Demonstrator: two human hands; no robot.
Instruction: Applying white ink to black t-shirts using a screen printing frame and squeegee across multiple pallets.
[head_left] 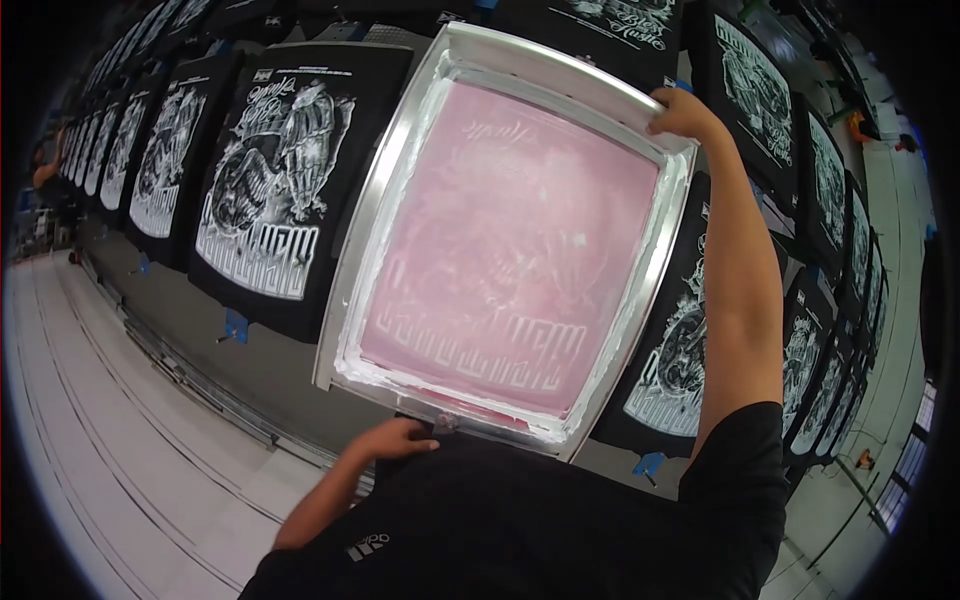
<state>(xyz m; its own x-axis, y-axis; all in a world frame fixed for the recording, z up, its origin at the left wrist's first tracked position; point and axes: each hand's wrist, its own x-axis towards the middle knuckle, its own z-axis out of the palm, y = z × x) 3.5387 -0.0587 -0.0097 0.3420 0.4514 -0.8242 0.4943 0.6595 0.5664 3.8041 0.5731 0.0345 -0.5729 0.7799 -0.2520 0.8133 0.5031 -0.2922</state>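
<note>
A screen-printing frame point(515, 235) with a silver metal rim and pink mesh, smeared with white ink along its inner edges, lies tilted over the row of shirts. My right hand point(685, 113) is closed on its upper right rim, arm stretched along the right side. My left hand point(405, 437) is at the lower edge, just below and left of a small fitting on the rim; its fingers are curled, and what they hold is hidden. Black shirts with white prints point(270, 180) lie on boards beside the frame, partly covered by it.
More printed shirts point(750, 100) run in rows to both sides, with blue tabs point(236, 325) on their boards. A metal rail edges the near side above a pale floor point(120, 400). Another person's arm point(45, 170) shows at the far left.
</note>
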